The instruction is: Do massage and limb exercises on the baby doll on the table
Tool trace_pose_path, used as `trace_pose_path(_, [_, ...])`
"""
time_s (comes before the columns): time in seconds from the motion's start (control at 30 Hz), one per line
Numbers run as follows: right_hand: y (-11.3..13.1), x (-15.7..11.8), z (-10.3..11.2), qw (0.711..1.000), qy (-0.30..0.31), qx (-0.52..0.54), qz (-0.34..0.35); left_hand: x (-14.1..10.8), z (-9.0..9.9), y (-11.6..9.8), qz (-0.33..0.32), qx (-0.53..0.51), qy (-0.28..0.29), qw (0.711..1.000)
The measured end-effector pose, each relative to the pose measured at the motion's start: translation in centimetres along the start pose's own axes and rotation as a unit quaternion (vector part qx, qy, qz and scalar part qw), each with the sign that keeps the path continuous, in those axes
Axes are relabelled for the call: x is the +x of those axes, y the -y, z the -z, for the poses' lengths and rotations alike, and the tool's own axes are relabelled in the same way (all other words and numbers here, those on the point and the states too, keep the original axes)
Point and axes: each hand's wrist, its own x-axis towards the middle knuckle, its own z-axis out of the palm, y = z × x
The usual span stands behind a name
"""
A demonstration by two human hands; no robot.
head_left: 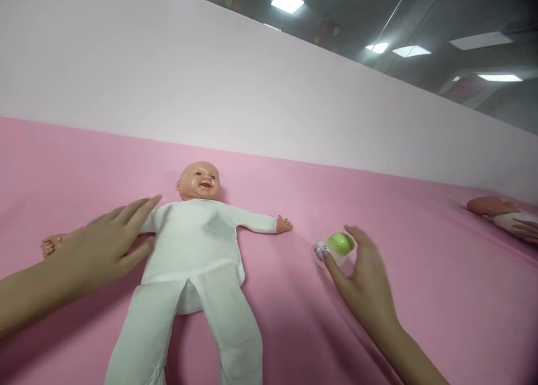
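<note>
A baby doll with a white cloth body (193,239) lies face up on the pink cloth, arms spread and head toward the wall. My left hand (109,239) is over the doll's arm on the left side, fingers stretched out; whether it touches the arm I cannot tell. To the right of the doll, a small clear container with a green part (341,243) and a printed label rests on the cloth. Around its right side is my right hand (363,273), thumb and fingers apart, the thumb tip at the label.
The pink cloth (441,295) has folds near my right hand. Behind it rises a white wall (252,99). At the far right lies another doll (491,205), with a dark, blurred hand-like shape over its body. Ceiling lights show above.
</note>
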Motion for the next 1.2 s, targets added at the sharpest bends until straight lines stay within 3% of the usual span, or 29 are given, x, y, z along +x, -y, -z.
trace_pose_path(0.07, [0.8,0.6,-1.4,0.996,0.049,0.066,-0.020,0.1,0.3,-3.8,-0.005,-0.172,0.030,0.985])
trace_pose_path(0.1, [1.7,0.6,-2.0,0.993,0.065,0.102,-0.007,0.1,0.2,-5.9,0.000,-0.272,0.056,0.961])
trace_pose_path(0.13, [2.8,0.6,-2.5,0.987,0.080,0.135,0.020,0.3,-0.2,-7.9,0.009,-0.375,0.081,0.923])
trace_pose_path(0.2, [5.6,0.5,-3.1,0.972,0.112,0.194,0.074,1.1,-1.3,-11.5,0.050,-0.563,0.131,0.815])
trace_pose_path(0.27, [8.4,0.5,-2.9,0.953,0.142,0.241,0.121,2.5,-2.6,-14.0,0.087,-0.694,0.160,0.697])
trace_pose_path(0.3, [9.5,0.7,-2.7,0.943,0.157,0.258,0.142,3.3,-3.2,-14.8,0.115,-0.730,0.171,0.651])
trace_pose_path(0.37, [11.2,1.5,-1.9,0.932,0.160,0.274,0.173,4.7,-3.9,-15.5,0.175,-0.769,0.191,0.585])
trace_pose_path(0.43, [12.1,2.8,-1.4,0.937,0.129,0.269,0.180,5.5,-4.1,-15.5,0.222,-0.780,0.210,0.545])
trace_pose_path(0.53, [12.9,4.7,-1.6,0.951,0.129,0.231,0.163,5.7,-4.0,-15.0,0.244,-0.795,0.225,0.508])
trace_pose_path(0.7, [14.0,6.3,-3.5,0.927,0.282,0.188,0.162,5.2,-4.0,-14.7,0.212,-0.826,0.234,0.467])
trace_pose_path(0.9, [14.4,7.4,-2.8,0.947,0.209,0.187,0.159,5.1,-4.4,-14.4,0.225,-0.837,0.224,0.445])
trace_pose_path(1.03, [15.1,6.8,-3.0,0.927,0.291,0.168,0.164,5.0,-4.5,-14.3,0.202,-0.844,0.225,0.442])
trace_pose_path(1.2, [14.4,6.6,-3.1,0.928,0.348,0.107,0.074,4.9,-4.6,-13.9,0.209,-0.847,0.247,0.422])
